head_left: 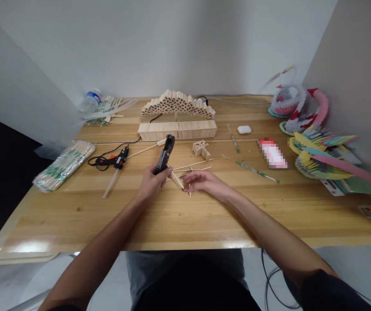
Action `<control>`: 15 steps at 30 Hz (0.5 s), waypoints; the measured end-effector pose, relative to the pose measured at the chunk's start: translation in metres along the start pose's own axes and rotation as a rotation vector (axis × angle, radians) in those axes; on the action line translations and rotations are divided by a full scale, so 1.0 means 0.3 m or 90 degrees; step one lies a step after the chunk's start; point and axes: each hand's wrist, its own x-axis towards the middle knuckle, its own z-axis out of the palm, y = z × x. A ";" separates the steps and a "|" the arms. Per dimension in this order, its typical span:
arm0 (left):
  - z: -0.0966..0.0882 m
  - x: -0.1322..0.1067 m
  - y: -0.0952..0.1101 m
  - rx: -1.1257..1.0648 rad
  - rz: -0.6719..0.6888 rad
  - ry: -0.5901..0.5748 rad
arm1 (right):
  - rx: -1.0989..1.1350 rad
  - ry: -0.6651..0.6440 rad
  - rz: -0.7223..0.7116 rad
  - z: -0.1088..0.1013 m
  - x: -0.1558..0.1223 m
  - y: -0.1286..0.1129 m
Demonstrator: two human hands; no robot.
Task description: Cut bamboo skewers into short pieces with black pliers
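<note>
Your forearms reach over the near edge of the table. Far left, a bundle of wooden sticks sits in a green-printed wrap, its writing unreadable, beside a corded glue gun. Your left hand wraps closed around a black hot glue gun, holding it upright above thin wooden sticks. Your right hand lies spread, its fingertips at those sticks, seemingly steadying them. Beyond stand a small stick structure and, far right, a folded-paper swan.
</note>
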 end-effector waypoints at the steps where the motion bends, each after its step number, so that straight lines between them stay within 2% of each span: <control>1: -0.005 0.002 0.005 -0.004 0.006 0.016 | -0.008 0.013 -0.006 -0.006 0.001 0.001; 4: -0.018 0.006 0.011 -0.006 0.016 0.021 | -0.006 0.019 -0.010 -0.018 0.002 0.006; 8: -0.013 0.002 -0.002 0.042 0.018 -0.056 | -0.004 0.027 -0.026 -0.014 0.012 0.024; 15: 0.030 -0.014 -0.023 0.117 0.032 -0.139 | -0.076 0.031 -0.158 0.030 0.039 0.076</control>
